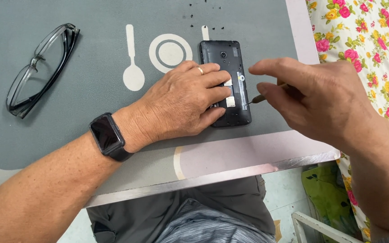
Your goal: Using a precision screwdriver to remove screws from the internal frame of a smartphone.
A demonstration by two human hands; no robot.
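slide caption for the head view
Left hand steadies an opened phone while right hand applies a small screwdriver.

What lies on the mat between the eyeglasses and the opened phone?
In the head view, only the mat's printed spoon and plate symbols lie between eyeglasses and phone.

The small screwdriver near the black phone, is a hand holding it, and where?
Yes. The right hand holds the thin brown-handled screwdriver by its handle end; its tip touches the opened black phone, which the left hand presses flat.

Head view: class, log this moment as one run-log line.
left hand: flat on opened phone | right hand: holds small screwdriver, tip at phone's right edge | glasses: folded, on grey mat
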